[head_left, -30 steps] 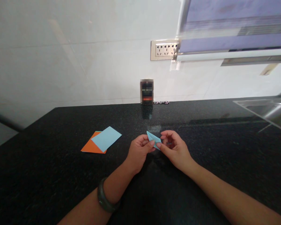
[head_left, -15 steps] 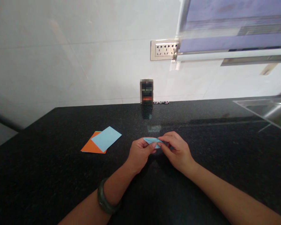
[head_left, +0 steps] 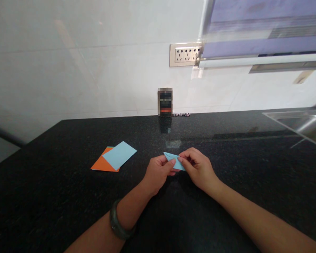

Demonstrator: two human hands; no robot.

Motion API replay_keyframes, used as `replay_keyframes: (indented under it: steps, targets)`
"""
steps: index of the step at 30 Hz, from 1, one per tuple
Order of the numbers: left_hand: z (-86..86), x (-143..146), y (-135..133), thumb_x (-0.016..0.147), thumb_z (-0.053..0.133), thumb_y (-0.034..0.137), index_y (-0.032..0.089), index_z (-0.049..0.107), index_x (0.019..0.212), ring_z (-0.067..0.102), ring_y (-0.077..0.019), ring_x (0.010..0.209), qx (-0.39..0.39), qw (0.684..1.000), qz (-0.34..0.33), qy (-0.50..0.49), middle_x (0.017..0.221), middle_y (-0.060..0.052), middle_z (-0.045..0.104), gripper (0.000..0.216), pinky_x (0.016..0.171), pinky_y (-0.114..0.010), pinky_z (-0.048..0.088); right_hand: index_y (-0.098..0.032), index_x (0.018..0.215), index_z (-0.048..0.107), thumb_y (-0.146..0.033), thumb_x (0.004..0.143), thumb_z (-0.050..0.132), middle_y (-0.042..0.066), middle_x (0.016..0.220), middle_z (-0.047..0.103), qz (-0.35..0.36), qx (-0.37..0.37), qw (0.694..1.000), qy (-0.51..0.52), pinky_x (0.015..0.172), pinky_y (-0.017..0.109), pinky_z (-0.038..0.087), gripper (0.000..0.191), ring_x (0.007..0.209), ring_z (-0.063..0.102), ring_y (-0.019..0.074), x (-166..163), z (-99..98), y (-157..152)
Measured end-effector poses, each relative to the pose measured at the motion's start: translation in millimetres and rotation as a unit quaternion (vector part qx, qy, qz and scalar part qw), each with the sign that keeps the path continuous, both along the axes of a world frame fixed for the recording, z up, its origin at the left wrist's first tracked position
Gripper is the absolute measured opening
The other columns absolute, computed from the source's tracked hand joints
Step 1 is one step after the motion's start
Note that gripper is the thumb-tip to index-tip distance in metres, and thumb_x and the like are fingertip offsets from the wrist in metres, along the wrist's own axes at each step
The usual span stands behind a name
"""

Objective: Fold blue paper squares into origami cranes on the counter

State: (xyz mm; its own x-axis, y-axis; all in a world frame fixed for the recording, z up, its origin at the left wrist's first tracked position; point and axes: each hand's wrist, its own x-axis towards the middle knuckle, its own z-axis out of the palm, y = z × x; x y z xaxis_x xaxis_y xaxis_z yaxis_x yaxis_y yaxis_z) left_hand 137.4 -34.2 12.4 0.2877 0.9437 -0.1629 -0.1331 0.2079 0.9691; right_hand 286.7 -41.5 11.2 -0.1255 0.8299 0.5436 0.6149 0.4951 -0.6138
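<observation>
A small folded light-blue paper piece [head_left: 176, 162] is held between both hands just above the black stone counter [head_left: 226, 151]. My left hand [head_left: 156, 172] pinches its left side with thumb and forefinger; a dark green bangle sits on that wrist. My right hand [head_left: 197, 168] pinches its right side, fingers curled together over the fold. One pointed corner of the paper sticks out toward the wall.
A light-blue sheet [head_left: 119, 155] lies on an orange sheet [head_left: 103, 164] to the left. A small dark box [head_left: 165, 102] stands against the tiled wall, with a beaded string beside it. A steel sink [head_left: 302, 124] is at the right; a socket strip [head_left: 185, 55] is on the wall.
The folded paper was tipped flat half a second ago and now shows its face again. My right fingers moved left onto the paper; my left hand barely shifted.
</observation>
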Motion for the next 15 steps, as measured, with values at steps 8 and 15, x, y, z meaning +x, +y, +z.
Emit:
replay_keyframes:
  steps: [8, 15]
  targets:
    - [-4.5, -1.3, 2.0, 0.07, 0.063, 0.032, 0.011, 0.065, 0.081, 0.064, -0.0139, 0.065, -0.039, 0.998, -0.022, -0.035, 0.076, -0.008, 0.069, 0.024, 0.056, -0.02, 0.047, -0.017, 0.078, 0.059, -0.017, 0.082, 0.047, 0.007, 0.074, 0.058, 0.028, 0.096, 0.989, -0.107, 0.067, 0.031, 0.044, 0.012, 0.073, 0.052, 0.0174, 3.8, -0.5, 1.8]
    - [-1.5, -1.0, 0.6, 0.067, 0.066, 0.027, 0.01, 0.066, 0.08, 0.063, -0.0134, 0.063, -0.038, 0.998, 0.009, -0.039, 0.074, -0.007, 0.069, 0.021, 0.055, -0.02, 0.046, -0.019, 0.079, 0.061, -0.017, 0.078, 0.051, 0.005, 0.074, 0.059, 0.024, 0.098, 0.993, -0.066, 0.063, 0.03, 0.046, 0.01, 0.071, 0.054, 0.0164, -0.1, 0.1, 0.8]
